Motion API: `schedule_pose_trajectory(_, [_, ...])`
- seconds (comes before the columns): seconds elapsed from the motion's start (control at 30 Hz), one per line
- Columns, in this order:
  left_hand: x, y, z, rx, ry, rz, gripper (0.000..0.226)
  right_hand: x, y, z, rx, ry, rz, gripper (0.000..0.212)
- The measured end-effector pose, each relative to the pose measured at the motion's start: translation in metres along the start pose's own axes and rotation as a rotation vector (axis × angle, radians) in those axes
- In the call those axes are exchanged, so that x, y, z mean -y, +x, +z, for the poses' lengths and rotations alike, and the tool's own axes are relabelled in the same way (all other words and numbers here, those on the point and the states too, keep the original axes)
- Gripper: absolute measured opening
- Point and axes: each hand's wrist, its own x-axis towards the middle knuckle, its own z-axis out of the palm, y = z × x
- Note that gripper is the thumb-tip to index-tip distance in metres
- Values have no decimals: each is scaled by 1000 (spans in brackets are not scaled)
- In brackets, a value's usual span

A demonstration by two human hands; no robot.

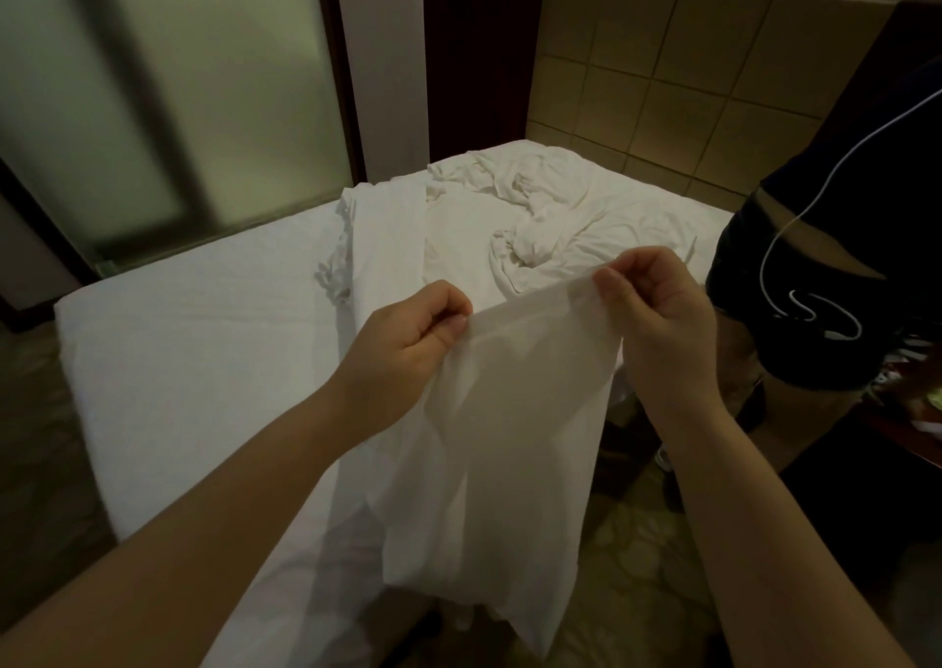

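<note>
the white cloth [509,412] hangs in the air over the near corner of the bed [178,361], held up by its top edge so that its own weight pulls it flat and the creases drop out. the left hand [408,331] pinches one end of that edge between thumb and curled fingers. the right hand [657,305] pinches the other end the same way, a little higher, so the edge runs taut between them. it looks like a pillowcase being squared up for folding or opening. beyond it a crumpled sheet [535,209] lies at the bed's far end. a second person [826,259] in dark clothes stands just right of the bed.
</note>
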Motion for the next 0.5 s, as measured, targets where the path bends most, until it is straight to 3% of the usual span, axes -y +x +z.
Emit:
schedule_pose_trajectory(0.13, [6, 1, 0, 12, 78, 4, 23, 5, 4, 5, 1, -56, -40, 20])
schedule_pose_trajectory(0.23, [7, 4, -4, 9, 90, 19, 29, 11, 7, 7, -5, 31, -5, 14])
schedule_pose_trajectory(0.43, [10, 14, -5, -52, 35, 88, 18, 11, 19, 22, 25, 124, 313, 15])
schedule_pose_trajectory(0.5, [13, 21, -2, -54, 25, 110, 19, 12, 20, 34, 18, 88, 320, 19])
